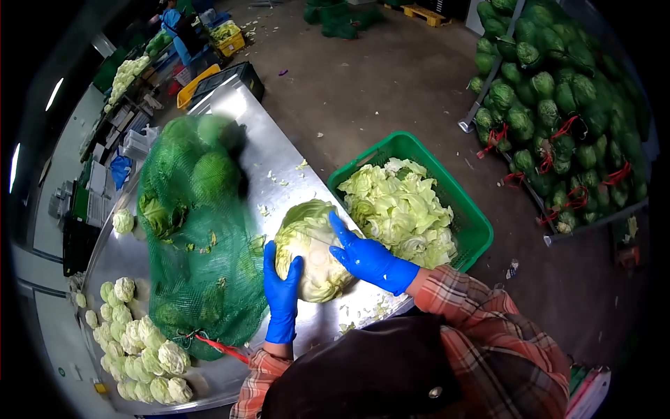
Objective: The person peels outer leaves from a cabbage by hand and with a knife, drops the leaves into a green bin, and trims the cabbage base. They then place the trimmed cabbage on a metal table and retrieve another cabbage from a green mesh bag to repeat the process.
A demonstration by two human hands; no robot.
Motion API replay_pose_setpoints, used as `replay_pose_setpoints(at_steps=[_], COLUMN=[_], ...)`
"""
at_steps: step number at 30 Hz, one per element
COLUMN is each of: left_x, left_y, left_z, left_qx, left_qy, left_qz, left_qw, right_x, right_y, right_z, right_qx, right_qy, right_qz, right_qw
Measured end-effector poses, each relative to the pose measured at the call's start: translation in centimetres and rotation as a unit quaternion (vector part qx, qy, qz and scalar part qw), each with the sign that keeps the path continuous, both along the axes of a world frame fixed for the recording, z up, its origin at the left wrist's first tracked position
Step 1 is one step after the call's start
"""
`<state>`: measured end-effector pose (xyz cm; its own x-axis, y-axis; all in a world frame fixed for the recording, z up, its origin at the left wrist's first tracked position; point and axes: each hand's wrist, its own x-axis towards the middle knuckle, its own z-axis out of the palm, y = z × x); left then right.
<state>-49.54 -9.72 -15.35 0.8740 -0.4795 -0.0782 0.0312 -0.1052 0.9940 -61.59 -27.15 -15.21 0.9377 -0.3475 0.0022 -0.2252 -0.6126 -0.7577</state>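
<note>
A large cabbage [317, 255] with pale, trimmed leaves rests on the steel table [276, 136], its whitish stem side facing up. My left hand [282, 293], in a blue glove, grips its left side with thumb and fingers spread around it. On the opposite side, my right hand [370, 258], gloved alike, presses its fingers and thumb against the head; whether anything thin is under those fingers I cannot make out. Left of the cabbage lies a green mesh sack [202, 279] with several whole green cabbages [215, 178] in its far end.
A green crate [478, 234] full of loose leaves [398, 209] stands against the table's right edge. Small trimmed heads [143, 349] are heaped at the near left. Netted cabbages [558, 105] fill a rack at right. Another person [178, 31] stands at the far left.
</note>
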Motion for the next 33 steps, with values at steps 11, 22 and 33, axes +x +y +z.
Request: replay_pose_setpoints(at_steps=[11,22,33], left_x=[-3.2,-1.9,-0.2], left_y=[2.7,4.3,3.3], left_z=[-1.7,3.0,0.0], left_qx=[0.004,0.071,0.006], left_qy=[-0.216,-0.090,0.020], left_qz=[-0.033,-0.150,0.085], left_qw=[0.976,0.982,0.996], right_x=[3.2,2.7,-2.4], right_y=[-5.0,-2.0,-3.0], right_z=[-5.2,-2.7,-2.8], right_qx=[0.114,0.456,0.381], right_qy=[0.110,0.072,0.004], right_qz=[-0.038,-0.102,-0.202], right_qw=[0.987,0.881,0.902])
